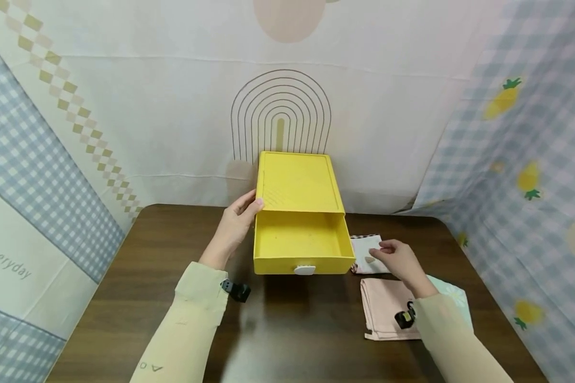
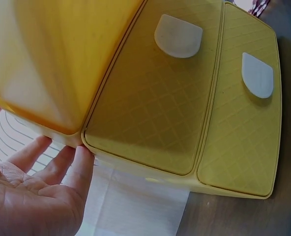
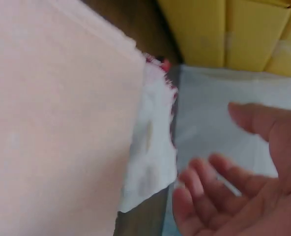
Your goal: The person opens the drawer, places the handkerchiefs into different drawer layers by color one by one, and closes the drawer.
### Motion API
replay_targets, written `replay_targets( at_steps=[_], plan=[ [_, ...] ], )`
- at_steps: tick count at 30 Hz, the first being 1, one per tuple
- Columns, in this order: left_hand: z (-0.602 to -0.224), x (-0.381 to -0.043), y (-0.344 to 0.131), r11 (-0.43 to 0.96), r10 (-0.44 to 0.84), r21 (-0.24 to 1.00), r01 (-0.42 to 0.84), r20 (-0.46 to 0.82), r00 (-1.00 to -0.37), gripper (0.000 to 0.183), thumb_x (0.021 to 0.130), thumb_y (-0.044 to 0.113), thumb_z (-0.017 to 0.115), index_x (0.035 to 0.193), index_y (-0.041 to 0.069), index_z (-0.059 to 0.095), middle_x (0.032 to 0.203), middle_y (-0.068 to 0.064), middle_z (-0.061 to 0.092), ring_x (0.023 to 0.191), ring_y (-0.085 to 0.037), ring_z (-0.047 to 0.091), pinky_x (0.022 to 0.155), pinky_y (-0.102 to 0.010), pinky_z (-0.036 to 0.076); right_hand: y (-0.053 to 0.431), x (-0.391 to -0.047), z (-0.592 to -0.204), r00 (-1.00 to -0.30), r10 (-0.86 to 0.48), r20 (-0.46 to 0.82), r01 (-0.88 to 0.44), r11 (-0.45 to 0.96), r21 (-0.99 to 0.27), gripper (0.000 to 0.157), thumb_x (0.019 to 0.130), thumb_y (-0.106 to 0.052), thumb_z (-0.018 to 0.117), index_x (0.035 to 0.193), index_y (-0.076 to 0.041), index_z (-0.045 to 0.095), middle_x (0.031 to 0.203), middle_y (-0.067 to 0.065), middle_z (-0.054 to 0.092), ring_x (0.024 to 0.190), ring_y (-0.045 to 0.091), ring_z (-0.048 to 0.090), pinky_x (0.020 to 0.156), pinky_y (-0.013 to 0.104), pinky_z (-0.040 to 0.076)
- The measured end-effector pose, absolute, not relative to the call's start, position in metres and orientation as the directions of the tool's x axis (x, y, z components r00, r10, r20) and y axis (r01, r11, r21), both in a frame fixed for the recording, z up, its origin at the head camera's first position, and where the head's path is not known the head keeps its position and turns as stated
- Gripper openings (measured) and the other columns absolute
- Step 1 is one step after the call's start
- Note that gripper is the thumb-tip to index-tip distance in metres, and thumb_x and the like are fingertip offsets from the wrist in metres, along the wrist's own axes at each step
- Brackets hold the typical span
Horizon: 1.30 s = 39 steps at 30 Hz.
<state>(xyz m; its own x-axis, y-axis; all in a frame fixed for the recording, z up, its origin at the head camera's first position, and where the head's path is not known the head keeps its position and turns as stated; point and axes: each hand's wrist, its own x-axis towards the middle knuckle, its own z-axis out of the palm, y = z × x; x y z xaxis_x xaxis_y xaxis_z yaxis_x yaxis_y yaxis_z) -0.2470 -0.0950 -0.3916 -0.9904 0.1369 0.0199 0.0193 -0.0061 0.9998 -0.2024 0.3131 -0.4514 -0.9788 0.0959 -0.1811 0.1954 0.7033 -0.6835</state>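
Note:
A yellow drawer cabinet point(image 1: 299, 181) stands at the back of the table, its top drawer point(image 1: 299, 265) pulled out and showing a bare inside. In the left wrist view, white handles point(image 2: 179, 37) mark the lower drawers. My left hand point(image 1: 233, 226) rests on the cabinet's left side, fingers against the wall and thumb at the upper front corner. To the right of the cabinet lies a folded white cloth point(image 1: 362, 254) with a dark checked edge. Just above it hovers my right hand point(image 1: 404, 263), fingers loosely bent, thumb apart from them, holding nothing.
A folded pink cloth point(image 1: 383, 303) lies nearer the front, partly under my right forearm. Beside it is a pale mint cloth point(image 1: 461, 300) with a flower pattern. Printed fabric point(image 1: 182, 106) hangs behind the brown table point(image 1: 163, 255) and at both sides.

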Motion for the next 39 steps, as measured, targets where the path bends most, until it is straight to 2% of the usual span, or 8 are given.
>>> replay_targets(
  at_steps=[3, 9, 13, 17, 20, 24, 32, 39],
  plan=[
    [-0.391, -0.249, -0.097, 0.001, 0.126, 1.0, 0.003, 0.003, -0.992, 0.066, 0.09, 0.052, 0.062, 0.147, 0.025, 0.043, 0.146, 0.004, 0.044, 0.126, -0.015, 0.047, 0.104, -0.037, 0.04, 0.314, -0.215, -0.46, -0.964, 0.16, -0.212, 0.261, 0.72, -0.643, 0.077, 0.088, -0.047, 0.067, 0.137, 0.006, 0.041, 0.128, 0.026, 0.048, 0.113, 0.039, 0.049, 0.087, 0.052, 0.047],
    [-0.379, -0.245, -0.098, -0.001, 0.133, 1.0, -0.025, -0.024, -0.991, 0.06, 0.095, 0.04, 0.06, 0.149, 0.02, 0.04, 0.148, -0.002, 0.041, 0.127, -0.02, 0.046, 0.105, -0.039, 0.038, 0.315, -0.229, -0.478, -0.948, 0.18, -0.261, 0.301, 0.774, -0.558, 0.072, 0.082, -0.037, 0.077, 0.123, 0.009, 0.041, 0.114, 0.026, 0.048, 0.096, 0.037, 0.051, 0.075, 0.048, 0.048],
    [-0.376, -0.241, -0.099, -0.011, 0.14, 1.0, -0.029, -0.027, -0.99, 0.061, 0.096, 0.038, 0.059, 0.15, 0.017, 0.038, 0.149, -0.004, 0.04, 0.129, -0.021, 0.045, 0.106, -0.041, 0.037, 0.318, -0.231, -0.483, -0.933, 0.196, -0.303, 0.327, 0.814, -0.481, 0.083, 0.081, -0.047, 0.075, 0.125, 0.014, 0.04, 0.115, 0.032, 0.047, 0.099, 0.045, 0.052, 0.077, 0.054, 0.048],
    [-0.387, -0.244, -0.101, -0.004, 0.13, 1.0, -0.016, -0.016, -0.991, 0.066, 0.093, 0.047, 0.061, 0.149, 0.021, 0.039, 0.149, 0.001, 0.041, 0.128, -0.017, 0.045, 0.106, -0.038, 0.037, 0.318, -0.233, -0.483, -0.914, 0.233, -0.332, 0.359, 0.847, -0.393, 0.097, 0.079, -0.061, 0.071, 0.128, 0.016, 0.039, 0.119, 0.035, 0.048, 0.104, 0.052, 0.049, 0.085, 0.063, 0.04],
    [-0.395, -0.246, -0.103, 0.004, 0.118, 1.0, 0.01, 0.009, -0.993, 0.07, 0.09, 0.054, 0.062, 0.149, 0.024, 0.04, 0.148, 0.002, 0.042, 0.127, -0.016, 0.045, 0.105, -0.038, 0.038, 0.314, -0.233, -0.483, -0.908, 0.242, -0.343, 0.368, 0.851, -0.374, 0.103, 0.079, -0.062, 0.069, 0.133, 0.018, 0.034, 0.123, 0.037, 0.047, 0.107, 0.054, 0.046, 0.088, 0.066, 0.034],
    [-0.4, -0.245, -0.104, -0.003, 0.114, 1.0, 0.023, 0.023, -0.993, 0.071, 0.089, 0.056, 0.061, 0.148, 0.024, 0.041, 0.147, 0.002, 0.042, 0.127, -0.018, 0.046, 0.105, -0.04, 0.038, 0.312, -0.233, -0.483, -0.901, 0.24, -0.361, 0.369, 0.862, -0.349, 0.108, 0.079, -0.063, 0.068, 0.137, 0.018, 0.028, 0.127, 0.039, 0.044, 0.108, 0.054, 0.044, 0.089, 0.065, 0.031],
    [-0.4, -0.246, -0.098, -0.045, 0.15, 0.998, 0.032, 0.039, -0.988, 0.063, 0.093, 0.046, 0.061, 0.148, 0.023, 0.041, 0.147, 0.001, 0.042, 0.127, -0.018, 0.046, 0.105, -0.039, 0.038, 0.319, -0.231, -0.476, -0.897, 0.253, -0.361, 0.375, 0.87, -0.321, 0.104, 0.079, -0.059, 0.071, 0.136, 0.018, 0.03, 0.127, 0.037, 0.045, 0.108, 0.053, 0.042, 0.09, 0.065, 0.027],
    [-0.387, -0.246, -0.095, -0.021, 0.185, 1.0, 0.013, 0.017, -0.983, 0.062, 0.096, 0.041, 0.058, 0.15, 0.019, 0.037, 0.149, -0.001, 0.04, 0.128, -0.019, 0.045, 0.104, -0.039, 0.039, 0.315, -0.233, -0.471, -0.904, 0.253, -0.346, 0.359, 0.887, -0.29, 0.084, 0.081, -0.054, 0.073, 0.124, 0.013, 0.046, 0.11, 0.031, 0.053, 0.093, 0.046, 0.045, 0.081, 0.058, 0.031]
  ],
)
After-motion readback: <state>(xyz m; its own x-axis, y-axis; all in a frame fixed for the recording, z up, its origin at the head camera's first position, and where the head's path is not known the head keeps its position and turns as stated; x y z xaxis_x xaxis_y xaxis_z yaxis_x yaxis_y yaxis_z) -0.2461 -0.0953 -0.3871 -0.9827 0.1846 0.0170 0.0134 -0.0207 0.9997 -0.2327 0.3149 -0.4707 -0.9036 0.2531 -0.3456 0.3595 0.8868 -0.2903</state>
